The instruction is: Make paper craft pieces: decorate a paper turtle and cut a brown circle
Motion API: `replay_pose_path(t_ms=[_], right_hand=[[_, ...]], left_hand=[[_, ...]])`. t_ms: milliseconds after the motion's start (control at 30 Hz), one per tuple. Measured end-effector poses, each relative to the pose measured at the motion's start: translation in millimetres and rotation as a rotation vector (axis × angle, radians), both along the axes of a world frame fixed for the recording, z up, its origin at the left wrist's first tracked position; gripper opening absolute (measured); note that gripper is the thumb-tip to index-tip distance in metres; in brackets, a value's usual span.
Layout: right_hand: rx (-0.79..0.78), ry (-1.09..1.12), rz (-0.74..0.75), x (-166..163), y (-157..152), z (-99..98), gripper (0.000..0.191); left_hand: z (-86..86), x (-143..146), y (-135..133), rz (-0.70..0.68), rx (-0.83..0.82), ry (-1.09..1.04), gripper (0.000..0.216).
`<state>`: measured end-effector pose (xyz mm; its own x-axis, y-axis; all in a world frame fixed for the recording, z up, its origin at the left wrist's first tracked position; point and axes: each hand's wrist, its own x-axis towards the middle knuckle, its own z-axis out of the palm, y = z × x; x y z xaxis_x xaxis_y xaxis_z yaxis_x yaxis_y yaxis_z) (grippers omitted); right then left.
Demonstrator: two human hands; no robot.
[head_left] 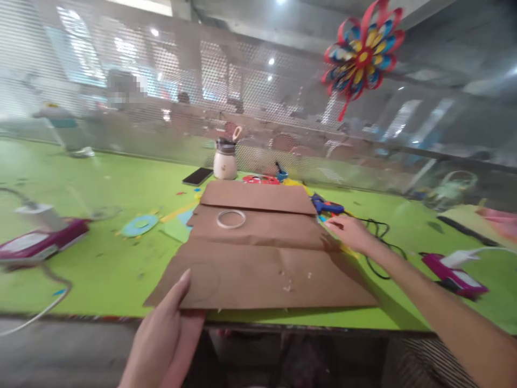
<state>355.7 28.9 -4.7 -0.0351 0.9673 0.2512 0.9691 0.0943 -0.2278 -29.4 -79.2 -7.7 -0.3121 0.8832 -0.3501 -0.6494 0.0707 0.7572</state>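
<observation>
A large brown kraft paper sheet (258, 269), creased across in several panels, lies over the green table with its near edge slightly raised. My left hand (169, 323) grips its front left edge, thumb on top and fingers underneath. On the sheet rests a white ring (231, 219). Beyond the right side of the sheet my right hand (350, 230) reaches out, fingertips drawn together close to a blue glue gun (325, 203). Whatever those fingertips may hold is too small and blurred to make out.
On the green table (109, 280) stand a white jug (225, 161) and a dark phone (197, 175). Purple power strips (48, 242) lie at both sides, with cables. A blue paper disc (140, 225) is at left. A paper flower (363, 56) hangs above.
</observation>
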Motion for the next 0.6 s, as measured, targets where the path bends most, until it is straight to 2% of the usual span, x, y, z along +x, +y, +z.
replay_pose_path(t_ms=[167, 333, 467, 600], right_hand=[[-0.027, 0.075, 0.379, -62.1, -23.2, 7.2, 0.023], [-0.044, 0.124, 0.615, -115.8, -57.5, 2.0, 0.016], [-0.040, 0.159, 0.713, -136.0, -77.9, -9.7, 0.011], [-0.011, 0.158, 0.675, -146.7, -92.0, -16.3, 0.013]], left_hand=[[3.5, 6.1, -2.5, 0.060, -0.008, -0.115, 0.039], [3.9, 7.9, -7.9, 0.070, -0.022, -0.160, 0.037], [4.9, 3.3, -10.7, -0.025, 0.033, -0.215, 0.034], [6.4, 0.0, -12.2, -0.017, 0.033, -0.203, 0.038]])
